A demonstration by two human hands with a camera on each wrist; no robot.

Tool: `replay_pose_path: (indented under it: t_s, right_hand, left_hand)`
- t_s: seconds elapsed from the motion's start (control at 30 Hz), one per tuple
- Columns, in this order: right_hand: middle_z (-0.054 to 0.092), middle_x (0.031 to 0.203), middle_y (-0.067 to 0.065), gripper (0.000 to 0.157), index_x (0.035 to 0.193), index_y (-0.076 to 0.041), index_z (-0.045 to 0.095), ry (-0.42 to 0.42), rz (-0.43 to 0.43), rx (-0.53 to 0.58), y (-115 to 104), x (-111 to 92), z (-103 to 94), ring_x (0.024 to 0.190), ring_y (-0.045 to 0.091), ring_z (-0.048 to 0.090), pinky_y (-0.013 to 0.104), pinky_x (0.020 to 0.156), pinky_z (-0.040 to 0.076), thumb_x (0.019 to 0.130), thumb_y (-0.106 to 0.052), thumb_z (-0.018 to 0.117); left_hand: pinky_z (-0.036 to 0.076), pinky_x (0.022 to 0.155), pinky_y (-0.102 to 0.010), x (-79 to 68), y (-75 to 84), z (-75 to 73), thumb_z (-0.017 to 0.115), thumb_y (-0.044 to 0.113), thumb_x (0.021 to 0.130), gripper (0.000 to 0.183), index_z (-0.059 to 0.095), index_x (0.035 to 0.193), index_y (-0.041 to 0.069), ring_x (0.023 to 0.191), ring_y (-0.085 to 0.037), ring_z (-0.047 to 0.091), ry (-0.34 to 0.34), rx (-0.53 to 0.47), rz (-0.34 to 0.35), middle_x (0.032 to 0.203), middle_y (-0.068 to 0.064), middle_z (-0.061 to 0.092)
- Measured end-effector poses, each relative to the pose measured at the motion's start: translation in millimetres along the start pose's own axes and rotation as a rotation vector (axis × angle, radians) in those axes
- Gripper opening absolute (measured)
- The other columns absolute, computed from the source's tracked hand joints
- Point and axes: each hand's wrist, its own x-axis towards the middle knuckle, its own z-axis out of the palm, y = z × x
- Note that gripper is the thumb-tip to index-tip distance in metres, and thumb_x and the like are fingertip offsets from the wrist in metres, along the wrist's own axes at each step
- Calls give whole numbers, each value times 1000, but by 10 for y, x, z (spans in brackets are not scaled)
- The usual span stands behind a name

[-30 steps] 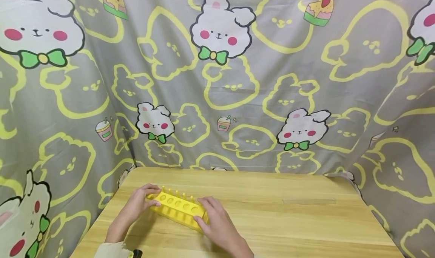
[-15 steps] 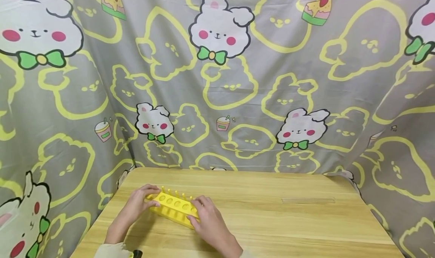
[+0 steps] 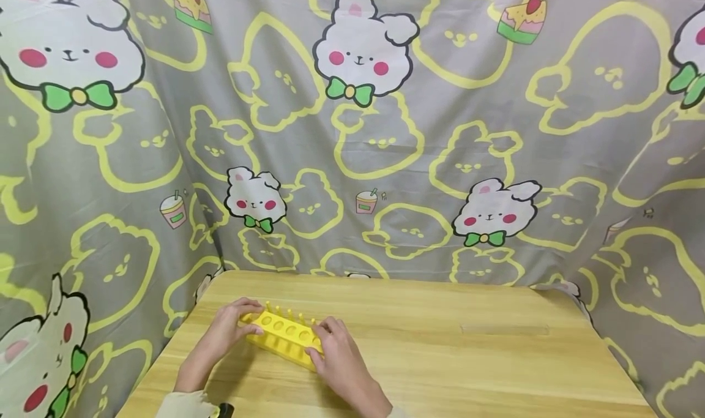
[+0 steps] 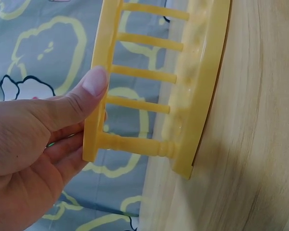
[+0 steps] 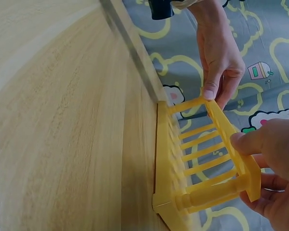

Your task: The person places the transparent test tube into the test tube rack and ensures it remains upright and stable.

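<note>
A yellow plastic test tube rack [image 3: 285, 328] stands upright on the wooden table, slanting across its left half. Round holes run along its top plate, and a row of thin pegs rises at the back. My left hand [image 3: 224, 329] holds the top plate at the left end, its thumb [image 4: 95, 83] on the near edge and the fingers mostly hidden behind. At the other end my right hand [image 3: 341, 354] grips the same plate between thumb and fingers, covering part of the last hole. A turned post [image 5: 212, 192] joins top and base near this hand.
A clear, thin strip-like thing [image 3: 503, 330] lies on the table [image 3: 440, 369] at the right. Grey patterned cloth [image 3: 396, 130] hangs around the back and sides of the table. A black item [image 3: 224, 410] sits at the left wrist.
My right hand has slid slightly left along the top plate, over the last hole. The rack and my left hand have kept their places; the head view has shifted a little.
</note>
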Motion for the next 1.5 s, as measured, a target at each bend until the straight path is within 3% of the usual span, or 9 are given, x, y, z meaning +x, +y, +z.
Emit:
replay_pose_path:
  t_s: [0.8,1.3,1.5]
  right_hand:
    - [64,104,3,41,117,0,74,10,1,-11,24,1,24,92,13,56,14,73,53,85,-22,87]
    - [63,107,2,38,117,-1,74,-24,26,4,103,-74,-104,95,13,56,12,74,53,86,-21,85]
    - [63,108,2,35,116,-1,74,-37,17,6,133,-122,-185,98,13,57,14,77,54,88,-20,84]
  left_hand:
    - [59,89,-53,-10,-8,17,91,10,69,43,77,108,-1,101,-38,70,5,1,-27,111,-13,73]
    - [61,87,-48,9,83,94,92,11,66,43,77,105,0,96,-32,72,16,-15,-28,104,-8,74]
    - [61,88,-46,15,153,107,91,11,68,42,77,106,1,97,-31,71,-10,-28,-30,107,-8,74]
